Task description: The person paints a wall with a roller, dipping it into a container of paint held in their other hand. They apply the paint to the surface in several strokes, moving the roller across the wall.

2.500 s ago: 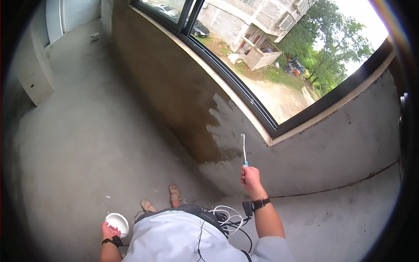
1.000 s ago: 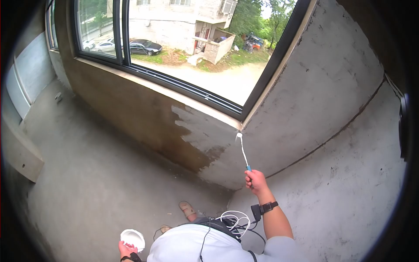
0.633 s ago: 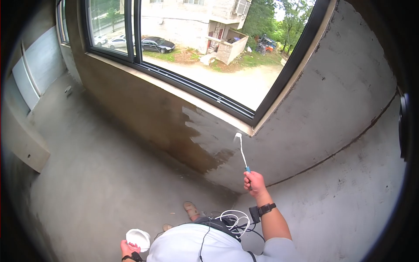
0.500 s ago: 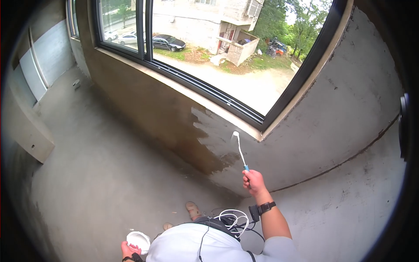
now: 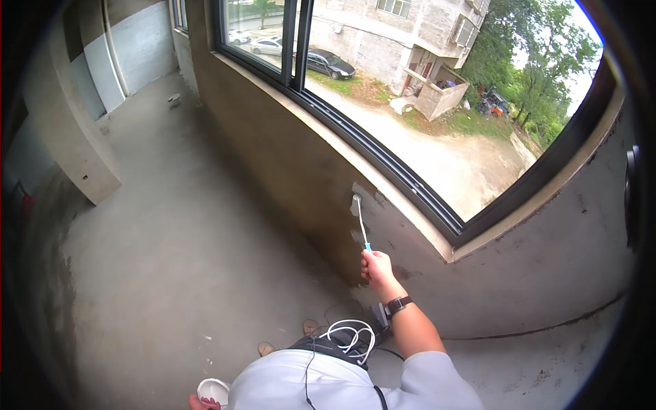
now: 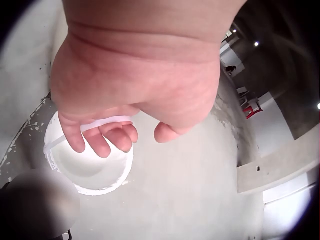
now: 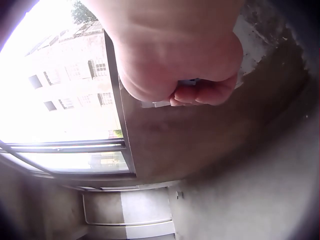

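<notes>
My right hand [image 5: 376, 270] grips the blue handle [image 5: 367, 247] of a small paint roller, whose white rod [image 5: 362, 222] runs up to a white head [image 5: 357, 199]. The head lies against the wall below the window, at the border between brown bare wall [image 5: 307, 184] and a pale coated patch [image 5: 396, 232]. In the right wrist view, curled fingers [image 7: 205, 94] hide most of the handle. Low at the left, my left hand [image 6: 135, 85] holds a white bucket [image 6: 90, 191] by its handle strip [image 6: 105, 120], fingers hooked over it. White liquid lies inside the bucket.
A dark-framed window [image 5: 389, 164] with a pale sill sits above the worked wall. A pillar [image 5: 85, 147] stands at the left of the grey floor [image 5: 178, 239]. A looped white cable [image 5: 348, 328] hangs at my waist.
The view has turned, and my right hand has carried the roller leftward along the wall, away from the window corner to the brown border. My left hand keeps hold of the bucket.
</notes>
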Motion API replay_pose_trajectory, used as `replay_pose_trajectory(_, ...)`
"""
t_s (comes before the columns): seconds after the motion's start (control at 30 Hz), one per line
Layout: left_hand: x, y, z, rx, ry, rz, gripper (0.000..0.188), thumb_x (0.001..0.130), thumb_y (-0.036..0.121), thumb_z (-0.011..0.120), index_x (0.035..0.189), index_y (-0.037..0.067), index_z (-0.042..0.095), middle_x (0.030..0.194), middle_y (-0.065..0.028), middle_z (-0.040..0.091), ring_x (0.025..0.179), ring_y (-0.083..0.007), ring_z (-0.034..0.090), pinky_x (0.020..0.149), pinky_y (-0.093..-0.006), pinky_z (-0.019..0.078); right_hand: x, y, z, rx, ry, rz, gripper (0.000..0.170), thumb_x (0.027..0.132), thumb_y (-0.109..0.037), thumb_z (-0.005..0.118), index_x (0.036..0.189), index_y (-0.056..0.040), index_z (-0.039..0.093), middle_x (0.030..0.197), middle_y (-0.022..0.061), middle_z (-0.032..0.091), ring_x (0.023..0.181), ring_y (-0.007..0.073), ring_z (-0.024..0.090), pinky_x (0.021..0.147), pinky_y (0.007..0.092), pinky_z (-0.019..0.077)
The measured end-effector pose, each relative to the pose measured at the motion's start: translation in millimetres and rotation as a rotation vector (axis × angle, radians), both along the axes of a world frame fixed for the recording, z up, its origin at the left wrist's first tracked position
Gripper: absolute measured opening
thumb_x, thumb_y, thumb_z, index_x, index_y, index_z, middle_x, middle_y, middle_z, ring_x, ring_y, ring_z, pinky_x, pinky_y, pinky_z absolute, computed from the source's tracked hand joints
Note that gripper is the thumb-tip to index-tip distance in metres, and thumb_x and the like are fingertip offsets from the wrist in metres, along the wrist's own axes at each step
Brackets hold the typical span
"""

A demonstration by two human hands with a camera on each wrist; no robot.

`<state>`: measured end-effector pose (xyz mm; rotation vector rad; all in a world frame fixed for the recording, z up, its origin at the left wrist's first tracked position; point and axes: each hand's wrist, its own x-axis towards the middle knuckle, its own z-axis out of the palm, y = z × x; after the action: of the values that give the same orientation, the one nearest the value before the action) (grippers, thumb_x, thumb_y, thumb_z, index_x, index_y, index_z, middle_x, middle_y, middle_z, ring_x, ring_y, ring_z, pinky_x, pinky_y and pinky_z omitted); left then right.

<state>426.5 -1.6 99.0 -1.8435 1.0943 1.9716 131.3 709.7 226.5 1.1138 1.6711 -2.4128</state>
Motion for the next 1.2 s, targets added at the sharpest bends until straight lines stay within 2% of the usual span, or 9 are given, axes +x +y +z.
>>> replay_pose_trajectory(0.07,19,3,3,-0.333,0.019,-0.488,0.022,0.083,0.001,0.063,0.103,-0.005,0.057,0.09,-0.0082,0.065,0.074,-0.0201,0.061,0.061,-0.0336,0.0525,-19,-3,-7,-0.018,0.001,0.017,0.014,0.095,-0.019,0.055,0.085,-0.0098,0.054,0.062,-0.0024,0.047,0.046,0.0076,0.039,0.044,0.0244,0.0336)
replay_pose_trajectory(0.2,23,9,24,-0.281,-0.045,-0.301,0.023,0.085,0.004,0.063,0.105,-0.004,0.058,0.091,-0.0089,0.065,0.071,-0.0205,0.061,0.061,-0.0327,0.0522,-40,-2,-13,-0.024,-0.019,0.022,0.013,0.095,-0.018,0.056,0.086,-0.0093,0.055,0.063,-0.0024,0.049,0.047,0.0078,0.04,0.044,0.0243,0.0343)
replay_pose_trajectory(0.27,21,-25,32,0.02,0.091,-1.19,0.03,0.083,0.007,0.066,0.11,-0.002,0.058,0.094,-0.0116,0.065,0.073,-0.0207,0.061,0.062,-0.0324,0.0522,-39,0,-15,-0.041,-0.015,0.016,0.012,0.095,-0.018,0.057,0.086,-0.009,0.056,0.063,-0.0025,0.05,0.048,0.0077,0.041,0.045,0.0239,0.0345)
replay_pose_trajectory(0.3,32,-32,15,0.016,0.093,-1.193,0.03,0.083,0.007,0.066,0.11,-0.002,0.058,0.094,-0.0116,0.065,0.073,-0.0207,0.061,0.062,-0.0324,0.0522,-38,1,-14,-0.043,-0.011,0.014,0.012,0.095,-0.018,0.057,0.086,-0.009,0.056,0.063,-0.0025,0.05,0.048,0.0077,0.041,0.045,0.0239,0.0345)
replay_pose_trajectory(0.37,46,-29,-23,-0.666,-0.249,-1.289,0.035,0.081,0.009,0.069,0.113,0.001,0.059,0.098,-0.011,0.065,0.08,-0.0201,0.061,0.065,-0.0327,0.0523,-29,2,-11,-0.048,-0.026,-0.006,0.012,0.095,-0.018,0.057,0.087,-0.0089,0.056,0.063,-0.0026,0.049,0.048,0.0077,0.041,0.045,0.0237,0.0343)
replay_pose_trajectory(0.4,40,-31,-29,-0.666,-0.243,-1.303,0.035,0.081,0.009,0.069,0.113,0.001,0.059,0.098,-0.011,0.065,0.08,-0.0201,0.061,0.065,-0.0327,0.0523,-22,2,-9,-0.046,-0.026,-0.021,0.012,0.095,-0.018,0.057,0.087,-0.0089,0.056,0.063,-0.0026,0.049,0.048,0.0077,0.041,0.045,0.0237,0.0343)
replay_pose_trajectory(0.97,-106,-72,-109,-0.236,0.151,-0.996,0.049,0.077,0.026,0.079,0.116,0.005,0.059,0.098,-0.0131,0.067,0.079,-0.021,0.061,0.069,-0.0383,0.0523,204,16,-12,-0.083,0.018,-0.322,0.015,0.095,-0.02,0.058,0.095,-0.0056,0.057,0.065,-0.0008,0.048,0.047,0.0079,0.038,0.046,0.0252,0.0333)
replay_pose_trajectory(1.03,-131,-48,-99,0.129,-0.047,-0.196,0.031,0.072,0.046,0.052,0.081,0.018,0.041,0.077,0.0042,0.042,0.092,-0.0178,0.044,0.088,-0.0441,0.0338,227,13,-7,-0.076,0.016,-0.358,0.016,0.095,-0.02,0.057,0.097,-0.0048,0.056,0.066,-0.0005,0.047,0.048,0.0082,0.037,0.047,0.0256,0.0336)
replay_pose_trajectory(1.2,-178,-10,-72,0.103,0.003,-0.239,0.032,0.076,0.045,0.053,0.088,0.019,0.041,0.094,0.0028,0.042,0.102,-0.018,0.04,0.097,-0.0442,0.0301,273,4,1,-0.1,0.038,-0.523,0.016,0.093,-0.018,0.06,0.098,-0.0039,0.056,0.064,0.0001,0.048,0.046,0.0082,0.039,0.044,0.0254,0.0335)
